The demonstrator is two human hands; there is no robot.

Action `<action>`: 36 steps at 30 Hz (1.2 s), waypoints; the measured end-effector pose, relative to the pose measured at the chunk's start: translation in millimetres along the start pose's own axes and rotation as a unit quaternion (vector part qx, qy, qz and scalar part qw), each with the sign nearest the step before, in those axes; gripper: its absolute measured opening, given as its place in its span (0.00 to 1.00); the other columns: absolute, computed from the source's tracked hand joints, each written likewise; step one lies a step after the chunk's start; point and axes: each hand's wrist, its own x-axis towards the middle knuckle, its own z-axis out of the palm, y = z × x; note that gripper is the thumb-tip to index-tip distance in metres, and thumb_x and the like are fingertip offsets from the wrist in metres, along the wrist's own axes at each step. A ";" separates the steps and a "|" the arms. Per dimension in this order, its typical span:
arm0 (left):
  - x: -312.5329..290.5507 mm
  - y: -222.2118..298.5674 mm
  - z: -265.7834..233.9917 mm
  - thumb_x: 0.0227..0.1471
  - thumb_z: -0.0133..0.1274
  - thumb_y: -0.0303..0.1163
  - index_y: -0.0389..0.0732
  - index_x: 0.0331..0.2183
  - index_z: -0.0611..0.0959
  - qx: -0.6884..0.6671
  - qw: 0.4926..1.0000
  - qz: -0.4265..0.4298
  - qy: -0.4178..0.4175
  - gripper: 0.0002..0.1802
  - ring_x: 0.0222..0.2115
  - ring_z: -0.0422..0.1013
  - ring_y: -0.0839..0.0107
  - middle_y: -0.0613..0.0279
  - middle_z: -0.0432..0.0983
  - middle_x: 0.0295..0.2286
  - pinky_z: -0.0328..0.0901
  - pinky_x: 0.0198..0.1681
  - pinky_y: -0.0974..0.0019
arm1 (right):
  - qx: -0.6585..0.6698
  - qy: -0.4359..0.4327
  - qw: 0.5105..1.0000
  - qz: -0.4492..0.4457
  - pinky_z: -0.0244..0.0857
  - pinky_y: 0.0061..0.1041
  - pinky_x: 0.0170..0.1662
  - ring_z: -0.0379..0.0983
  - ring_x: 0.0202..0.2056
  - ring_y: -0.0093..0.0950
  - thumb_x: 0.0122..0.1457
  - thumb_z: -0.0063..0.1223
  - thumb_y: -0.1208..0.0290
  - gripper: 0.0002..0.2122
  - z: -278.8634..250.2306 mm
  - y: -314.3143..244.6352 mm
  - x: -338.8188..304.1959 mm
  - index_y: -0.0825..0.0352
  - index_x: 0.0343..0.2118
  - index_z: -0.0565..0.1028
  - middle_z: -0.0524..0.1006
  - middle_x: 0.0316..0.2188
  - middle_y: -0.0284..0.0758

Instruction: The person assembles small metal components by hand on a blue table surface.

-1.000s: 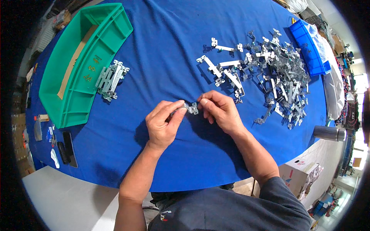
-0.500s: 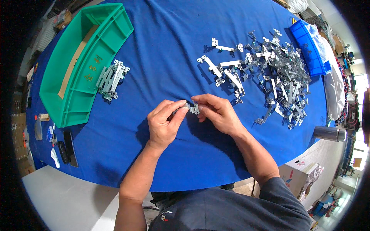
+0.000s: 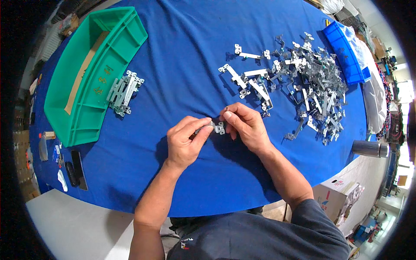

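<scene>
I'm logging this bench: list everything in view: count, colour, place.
Fabric table cover: one, blue, middle
Ribbed plastic bin: one, green, left
Stacked metal brackets: several, silver, beside bin
Loose metal brackets: uncountable, silver, right
Open plastic crate: one, blue, far right
Metal cylinder: one, grey, right edge
Flat phone-like slab: one, black, left
Cardboard box: one, white, lower right
Assorted clutter: uncountable, mixed, edges
Small metal bracket: one, silver, centre
Left hand: one, bare, centre, pinching that bracket
Right hand: one, bare, beside it
Clothed torso: one, dark, bottom
</scene>
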 end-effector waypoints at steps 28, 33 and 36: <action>-1.2 -2.5 -0.8 0.49 0.61 0.19 0.35 0.37 0.86 -0.001 0.999 -0.042 0.034 0.10 0.26 0.74 0.76 0.60 0.80 0.28 0.67 0.28 0.73 | -0.100 -0.044 0.994 -0.017 0.70 0.22 0.30 0.74 0.27 0.19 0.66 0.50 0.73 0.10 4.3 -6.9 -1.9 0.72 0.45 0.76 0.78 0.27 0.33; -3.3 -2.4 -1.7 0.50 0.62 0.20 0.35 0.37 0.86 -0.009 0.999 -0.032 0.038 0.09 0.26 0.74 0.75 0.59 0.81 0.28 0.67 0.28 0.72 | -0.041 -0.076 0.996 0.016 0.70 0.21 0.33 0.74 0.27 0.19 0.67 0.49 0.69 0.13 0.5 -4.6 -0.6 0.73 0.48 0.76 0.77 0.29 0.32; -1.2 -2.2 4.1 0.49 0.62 0.22 0.35 0.36 0.86 -0.001 1.000 -0.025 0.009 0.09 0.25 0.75 0.73 0.58 0.81 0.28 0.68 0.28 0.71 | -0.070 -0.071 0.995 -0.006 0.70 0.20 0.32 0.73 0.27 0.19 0.67 0.50 0.69 0.12 -4.7 -3.2 -1.0 0.73 0.45 0.77 0.77 0.30 0.33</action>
